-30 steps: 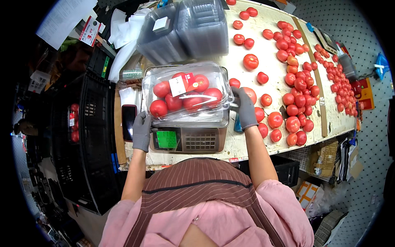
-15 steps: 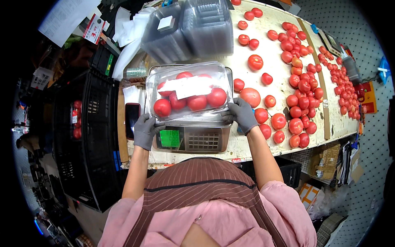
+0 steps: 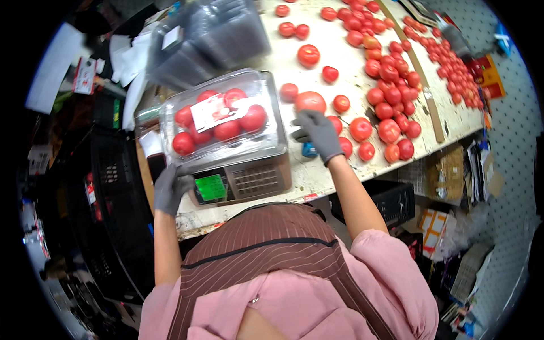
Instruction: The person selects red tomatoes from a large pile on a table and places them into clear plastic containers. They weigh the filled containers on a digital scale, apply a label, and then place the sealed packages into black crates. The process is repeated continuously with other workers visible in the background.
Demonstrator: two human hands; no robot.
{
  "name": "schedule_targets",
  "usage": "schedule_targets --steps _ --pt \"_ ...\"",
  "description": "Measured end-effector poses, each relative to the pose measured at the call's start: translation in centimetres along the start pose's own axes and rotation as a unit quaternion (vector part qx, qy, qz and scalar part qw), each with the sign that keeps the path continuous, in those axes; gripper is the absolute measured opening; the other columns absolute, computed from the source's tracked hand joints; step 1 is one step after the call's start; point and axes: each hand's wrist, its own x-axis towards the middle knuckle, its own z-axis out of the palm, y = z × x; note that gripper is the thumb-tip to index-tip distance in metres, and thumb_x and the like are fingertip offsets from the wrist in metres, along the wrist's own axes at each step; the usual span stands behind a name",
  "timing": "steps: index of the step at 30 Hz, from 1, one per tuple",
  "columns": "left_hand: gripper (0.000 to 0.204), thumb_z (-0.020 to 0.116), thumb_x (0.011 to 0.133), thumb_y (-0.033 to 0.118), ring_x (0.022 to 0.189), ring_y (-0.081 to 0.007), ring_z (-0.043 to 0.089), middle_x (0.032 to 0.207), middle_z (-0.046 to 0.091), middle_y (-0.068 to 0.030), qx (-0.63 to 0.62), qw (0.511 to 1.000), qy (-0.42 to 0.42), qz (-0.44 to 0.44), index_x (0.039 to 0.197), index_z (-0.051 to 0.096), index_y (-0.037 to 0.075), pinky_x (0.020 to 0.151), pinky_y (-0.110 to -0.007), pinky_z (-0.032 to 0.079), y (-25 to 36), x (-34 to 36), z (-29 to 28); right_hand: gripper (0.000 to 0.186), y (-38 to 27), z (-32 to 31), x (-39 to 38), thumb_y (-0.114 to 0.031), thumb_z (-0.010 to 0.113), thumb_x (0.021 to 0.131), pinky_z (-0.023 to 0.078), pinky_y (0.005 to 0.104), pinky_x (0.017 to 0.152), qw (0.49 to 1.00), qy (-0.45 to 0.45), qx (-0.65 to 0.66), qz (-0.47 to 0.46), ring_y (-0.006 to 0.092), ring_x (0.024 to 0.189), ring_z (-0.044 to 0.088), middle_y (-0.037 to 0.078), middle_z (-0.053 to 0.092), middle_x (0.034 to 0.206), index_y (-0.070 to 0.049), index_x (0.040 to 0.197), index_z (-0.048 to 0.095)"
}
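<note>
A clear plastic clamshell box (image 3: pixel 262 143) of red tomatoes (image 3: pixel 228 130) lies closed on the pan of a weighing scale (image 3: pixel 281 173). A white label (image 3: pixel 214 113) is on its lid. My left hand (image 3: pixel 171 190), in a grey glove and slightly blurred, is beside the scale's near left corner, fingers apart and close to the box's edge. My right hand (image 3: pixel 318 136), also gloved, is off the box to the right, fingers loosely bent with nothing visible in them. Just beyond it lies a large tomato (image 3: pixel 310 102); a small blue object (image 3: pixel 309 150) sits below its fingers.
Stacked clear plastic trays (image 3: pixel 226 34) stand behind the scale. Loose tomatoes (image 3: pixel 391 73) cover the table's right part, with smaller ones (image 3: pixel 453 71) beyond a wooden strip (image 3: pixel 433 116). Black crates (image 3: pixel 116 187) stand at the left. The scale's green display (image 3: pixel 210 187) is lit.
My right hand has let go of the box's right corner and moved right. My left hand has drawn off the left corner. The whole view has turned, so the table appears shifted left and tilted.
</note>
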Motion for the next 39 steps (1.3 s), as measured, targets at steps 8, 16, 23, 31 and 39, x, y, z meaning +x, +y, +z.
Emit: schedule_targets --steps 8,16,23,31,39 --pt "0.046 0.051 0.096 0.035 0.109 -0.024 0.057 0.119 0.058 -0.0151 0.053 0.901 -0.368 -0.224 0.124 0.051 -0.002 0.094 -0.037 0.048 -9.9 -0.9 20.4 0.037 8.1 -6.6 -3.0 -0.031 0.062 0.088 0.042 0.0246 0.047 0.98 0.092 -0.145 0.102 0.0086 0.05 0.052 0.004 0.06 0.067 0.001 0.104 0.065" --pt "0.065 0.042 0.094 0.054 0.104 -0.0286 0.055 0.109 0.058 -0.0184 -0.105 0.943 -0.154 -0.277 0.118 0.052 -0.005 0.093 -0.042 0.046 -18.7 6.0 28.4 0.033 10.4 -6.6 -2.1 -0.03 0.067 0.083 0.042 0.0239 0.052 0.991 0.102 -0.068 0.052 0.006 0.055 0.05 0.002 0.063 0.072 0.001 0.093 0.068" --pt "0.046 0.058 0.092 0.04 0.101 -0.0234 0.058 0.104 0.061 -0.0154 -0.074 0.96 -0.176 -0.205 0.106 0.058 -0.004 0.091 -0.035 0.048 -20.3 5.9 27.1 0.023 15.1 -5.2 -16.0 -0.022 0.068 0.083 0.043 0.0222 0.056 0.974 0.125 -0.141 0.126 0.0055 0.061 0.052 0.0 0.061 0.071 0.001 0.087 0.068" --pt "0.026 0.056 0.089 0.017 0.081 -0.0173 0.066 0.089 0.067 -0.0131 0.085 0.991 -0.098 -0.039 0.102 0.059 -0.006 0.069 -0.023 0.052 -22.6 5.2 28.4 0.022 17.9 -5.1 -15.5 -0.021 0.07 0.081 0.045 0.0268 0.058 0.973 0.152 -0.151 0.09 0.0099 0.061 0.055 0.006 0.064 0.071 0.001 0.084 0.067" --pt "0.02 0.07 0.083 0.021 0.079 -0.0116 0.062 0.09 0.069 -0.0078 0.105 0.951 -0.29 0.014 0.09 0.069 0.002 0.075 -0.027 0.05 -12.3 -0.6 27.0 0.016 14.3 -2.7 -15.7 -0.016 0.068 0.084 0.045 0.0236 0.059 0.989 0.06 -0.082 0.111 0.006 0.065 0.054 0.002 0.063 0.072 0.0 0.086 0.066"
